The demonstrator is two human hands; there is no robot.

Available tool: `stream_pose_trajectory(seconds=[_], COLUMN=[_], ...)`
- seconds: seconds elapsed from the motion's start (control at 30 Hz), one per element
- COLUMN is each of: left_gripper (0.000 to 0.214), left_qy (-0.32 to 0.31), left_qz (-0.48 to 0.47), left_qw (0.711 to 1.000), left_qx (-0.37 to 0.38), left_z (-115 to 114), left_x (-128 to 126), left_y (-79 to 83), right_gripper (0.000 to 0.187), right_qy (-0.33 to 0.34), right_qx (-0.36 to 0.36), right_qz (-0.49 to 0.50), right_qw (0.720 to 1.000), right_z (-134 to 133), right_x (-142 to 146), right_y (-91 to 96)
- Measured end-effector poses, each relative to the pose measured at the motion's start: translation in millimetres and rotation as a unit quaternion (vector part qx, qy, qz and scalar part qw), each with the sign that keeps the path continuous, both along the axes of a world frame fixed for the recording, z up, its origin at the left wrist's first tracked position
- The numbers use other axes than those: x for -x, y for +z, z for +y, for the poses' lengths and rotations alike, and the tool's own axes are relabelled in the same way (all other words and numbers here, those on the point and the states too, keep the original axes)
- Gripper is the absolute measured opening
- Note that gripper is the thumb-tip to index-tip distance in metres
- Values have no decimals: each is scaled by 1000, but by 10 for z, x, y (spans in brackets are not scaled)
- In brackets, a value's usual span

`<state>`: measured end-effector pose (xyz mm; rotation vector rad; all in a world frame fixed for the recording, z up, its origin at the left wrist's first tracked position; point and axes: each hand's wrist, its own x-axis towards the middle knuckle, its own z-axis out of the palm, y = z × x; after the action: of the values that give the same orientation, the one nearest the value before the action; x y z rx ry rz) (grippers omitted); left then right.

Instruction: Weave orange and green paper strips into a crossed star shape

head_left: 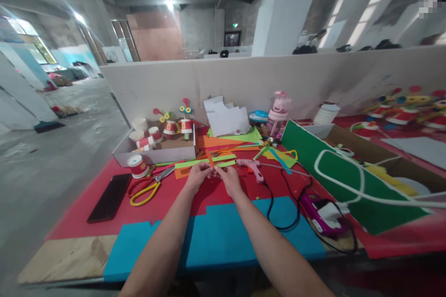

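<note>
Close together over the red table top, my two hands pinch a narrow orange paper strip point(209, 158) that sticks up between them. My left hand point(199, 176) has its fingers closed at the strip's lower end, and my right hand point(228, 179) grips it with thumb and fingers from the other side. Fingers hide the strip's bottom. Just beyond lie light green paper strips point(186, 164) and orange paper. A pink glue gun point(251, 167) rests right of my right hand. Scissors with red and yellow handles point(148, 191) lie left of my left hand.
A white box point(156, 154) holds paper cups and two cup figures. Near it are another paper cup point(138, 166) and a black phone point(109, 198). Blue sheets point(244, 232) cover the front edge. At right stand a green-sided box point(334, 176) and a purple power strip point(322, 218) with cables.
</note>
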<state>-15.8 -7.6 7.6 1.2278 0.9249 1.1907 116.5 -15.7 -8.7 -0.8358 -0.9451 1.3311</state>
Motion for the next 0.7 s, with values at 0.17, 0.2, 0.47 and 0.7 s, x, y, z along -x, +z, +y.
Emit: stream_pose_trajectory(seconds=[0.17,0.2,0.47,0.7], left_gripper=[25,25,27,31], left_qy=[-4,-3,-5,5], left_qz=[7,8,10,6], left_qw=[1000,1000,1000,1000], left_qx=[-8,-8,-5,1], left_z=[-9,-11,-17,-54], left_x=[1,-1,-11,-25], left_y=[-6,-8,9,90], right_gripper=[31,30,29,27], right_qy=[-24,-31,-36,-22], right_qx=[-4,-4,-12,-18], right_qz=[-23,-23,-22,2], right_qw=[999,999,999,1000], right_z=[13,12,-12,-31], right_x=[-7,-8,-3,-5], right_y=[-30,-29,12,42])
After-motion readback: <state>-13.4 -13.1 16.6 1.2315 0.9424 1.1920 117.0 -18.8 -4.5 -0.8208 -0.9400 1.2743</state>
